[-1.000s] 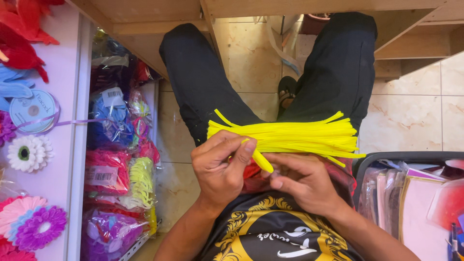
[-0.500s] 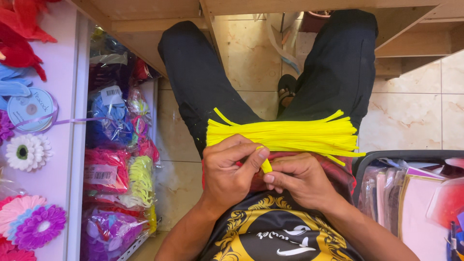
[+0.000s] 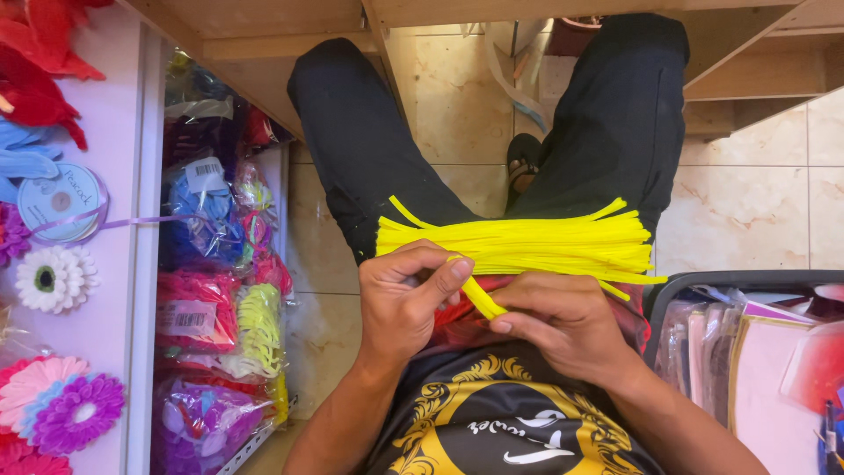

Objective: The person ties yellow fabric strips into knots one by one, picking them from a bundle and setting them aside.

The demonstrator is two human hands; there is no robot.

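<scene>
While a yellow bundle (image 3: 527,244) lies across the lap mid-frame, the left hand (image 3: 406,299) and right hand (image 3: 563,324) both pinch one yellow stem (image 3: 482,297), fingers curled.

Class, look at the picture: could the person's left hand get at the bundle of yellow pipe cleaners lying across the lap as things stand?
Probably yes. The left hand sits right at the bundle of yellow pipe cleaners, with nothing between them, though its fingers already pinch one stem.

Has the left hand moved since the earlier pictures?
Yes. The left hand has risen a little toward the yellow bundle on the lap, its fingers closing over the single yellow piece.
</scene>
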